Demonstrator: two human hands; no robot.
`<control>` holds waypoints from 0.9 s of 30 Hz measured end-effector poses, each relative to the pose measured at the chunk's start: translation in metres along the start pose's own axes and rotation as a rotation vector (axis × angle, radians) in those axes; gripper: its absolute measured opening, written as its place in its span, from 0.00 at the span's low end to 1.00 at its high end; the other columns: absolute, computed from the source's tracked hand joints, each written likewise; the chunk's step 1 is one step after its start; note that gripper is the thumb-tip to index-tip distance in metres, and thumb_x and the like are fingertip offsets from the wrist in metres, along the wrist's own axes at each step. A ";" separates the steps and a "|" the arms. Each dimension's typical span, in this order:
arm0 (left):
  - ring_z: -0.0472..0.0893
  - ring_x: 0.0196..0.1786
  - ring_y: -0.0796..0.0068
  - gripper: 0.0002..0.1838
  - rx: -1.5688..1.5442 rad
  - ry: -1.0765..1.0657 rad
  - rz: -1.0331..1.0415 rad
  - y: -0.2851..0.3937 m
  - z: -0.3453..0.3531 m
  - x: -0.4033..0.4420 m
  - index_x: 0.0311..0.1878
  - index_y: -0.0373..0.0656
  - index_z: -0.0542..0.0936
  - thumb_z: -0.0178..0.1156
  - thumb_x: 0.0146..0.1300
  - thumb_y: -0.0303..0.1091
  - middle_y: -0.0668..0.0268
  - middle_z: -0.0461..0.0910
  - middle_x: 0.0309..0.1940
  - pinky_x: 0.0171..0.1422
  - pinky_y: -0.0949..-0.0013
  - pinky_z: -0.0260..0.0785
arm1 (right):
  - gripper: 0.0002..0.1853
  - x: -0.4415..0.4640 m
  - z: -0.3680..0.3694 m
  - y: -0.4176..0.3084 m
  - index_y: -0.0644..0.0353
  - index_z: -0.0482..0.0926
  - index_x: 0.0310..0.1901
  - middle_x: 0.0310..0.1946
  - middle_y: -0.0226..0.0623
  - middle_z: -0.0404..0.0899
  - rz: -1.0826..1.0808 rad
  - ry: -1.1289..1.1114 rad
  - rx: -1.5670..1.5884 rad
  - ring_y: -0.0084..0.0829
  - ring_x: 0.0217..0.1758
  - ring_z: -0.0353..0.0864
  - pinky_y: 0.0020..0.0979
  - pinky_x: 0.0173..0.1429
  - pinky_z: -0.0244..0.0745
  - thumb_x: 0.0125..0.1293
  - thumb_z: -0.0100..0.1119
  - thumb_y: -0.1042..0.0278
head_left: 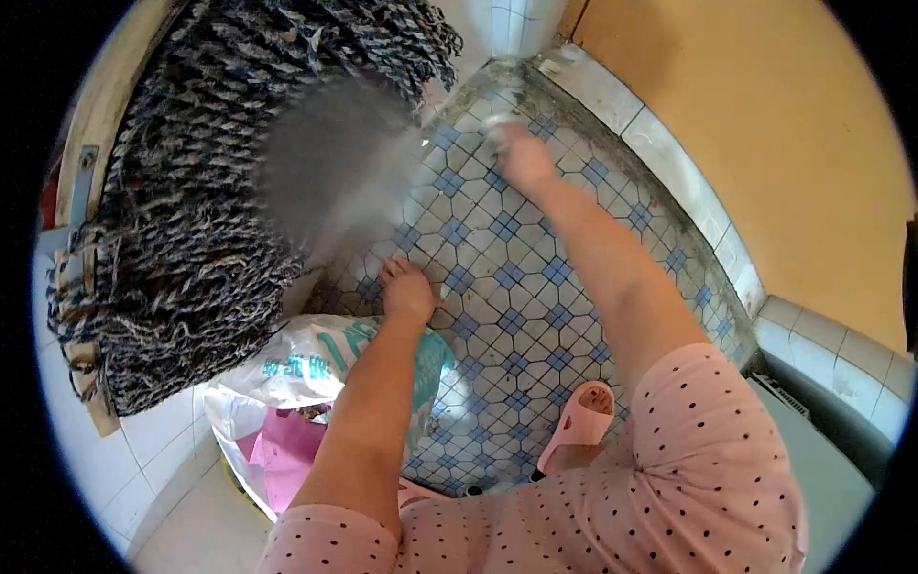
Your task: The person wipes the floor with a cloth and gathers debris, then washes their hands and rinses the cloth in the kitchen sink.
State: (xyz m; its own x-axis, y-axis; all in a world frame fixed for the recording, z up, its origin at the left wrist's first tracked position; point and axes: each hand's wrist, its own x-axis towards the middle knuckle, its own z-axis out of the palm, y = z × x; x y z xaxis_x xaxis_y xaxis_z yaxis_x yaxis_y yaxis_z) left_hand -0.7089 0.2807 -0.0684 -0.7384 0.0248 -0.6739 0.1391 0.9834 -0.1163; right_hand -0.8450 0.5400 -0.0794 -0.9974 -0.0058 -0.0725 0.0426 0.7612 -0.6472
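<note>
My right hand (527,163) reaches far forward over the tiled floor (507,225), its fingers curled at a small whitish thing (499,122). Motion blur hides what that thing is. Lower down and to the left, my left hand (408,292) is spread open on or just above the tiles, palm down. It holds nothing that I can see. Just below it lies a white plastic bag (296,368) with teal lettering, partly covered by my left forearm.
A shaggy dark mop head (201,182) hangs at the left on a wooden bar (96,124). Pink material (287,454) shows in a bin below. A blurred grey patch (335,163) covers part of the view. A yellowish panel (765,143) stands at right; a pink slipper (579,421) is underfoot.
</note>
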 end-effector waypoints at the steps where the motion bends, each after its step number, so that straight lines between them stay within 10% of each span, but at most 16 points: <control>1: 0.56 0.72 0.37 0.55 0.069 -0.010 0.018 -0.001 0.009 0.011 0.68 0.23 0.57 0.71 0.49 0.56 0.41 0.56 0.71 0.74 0.47 0.53 | 0.28 0.007 0.024 0.005 0.56 0.71 0.60 0.52 0.45 0.79 -0.221 -0.049 0.011 0.47 0.53 0.77 0.43 0.58 0.72 0.54 0.56 0.77; 6: 0.56 0.72 0.36 0.49 0.197 -0.025 0.081 0.002 0.010 0.014 0.65 0.27 0.67 0.69 0.50 0.58 0.41 0.59 0.70 0.73 0.43 0.54 | 0.22 0.062 -0.049 -0.024 0.54 0.75 0.54 0.55 0.43 0.76 -0.359 0.607 -0.142 0.49 0.52 0.77 0.43 0.58 0.76 0.56 0.57 0.75; 11: 0.57 0.72 0.36 0.48 0.265 -0.049 0.101 0.001 0.007 0.014 0.64 0.28 0.69 0.69 0.50 0.59 0.42 0.60 0.69 0.72 0.41 0.55 | 0.18 0.120 -0.040 0.015 0.57 0.75 0.55 0.58 0.42 0.73 -0.098 -0.009 -0.651 0.49 0.53 0.76 0.49 0.50 0.79 0.64 0.48 0.71; 15: 0.59 0.71 0.35 0.54 0.163 -0.036 0.063 0.003 0.001 0.009 0.66 0.20 0.61 0.72 0.47 0.55 0.38 0.61 0.68 0.72 0.42 0.54 | 0.27 0.076 -0.011 -0.005 0.51 0.74 0.60 0.48 0.47 0.80 -0.034 -0.165 -0.317 0.50 0.45 0.80 0.42 0.51 0.78 0.55 0.53 0.75; 20: 0.61 0.70 0.36 0.50 0.202 0.073 0.066 0.002 0.015 0.013 0.64 0.27 0.68 0.70 0.47 0.60 0.41 0.63 0.68 0.71 0.39 0.55 | 0.29 -0.064 0.054 -0.035 0.50 0.76 0.58 0.48 0.43 0.80 -0.753 -0.354 -0.120 0.48 0.47 0.80 0.44 0.54 0.76 0.49 0.60 0.77; 27: 0.62 0.69 0.35 0.50 0.177 -0.057 0.095 0.009 -0.020 -0.001 0.65 0.19 0.63 0.71 0.50 0.52 0.38 0.62 0.67 0.71 0.43 0.57 | 0.23 0.080 -0.011 0.030 0.53 0.75 0.56 0.50 0.46 0.79 -0.124 0.273 -0.312 0.52 0.48 0.79 0.49 0.54 0.75 0.55 0.54 0.75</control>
State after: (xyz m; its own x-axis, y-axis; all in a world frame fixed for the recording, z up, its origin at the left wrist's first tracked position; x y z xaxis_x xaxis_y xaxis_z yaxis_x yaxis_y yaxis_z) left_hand -0.7199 0.2928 -0.0541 -0.6787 0.1006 -0.7275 0.3235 0.9303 -0.1731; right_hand -0.9238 0.5698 -0.0962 -0.9747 0.0304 0.2216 -0.0564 0.9253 -0.3750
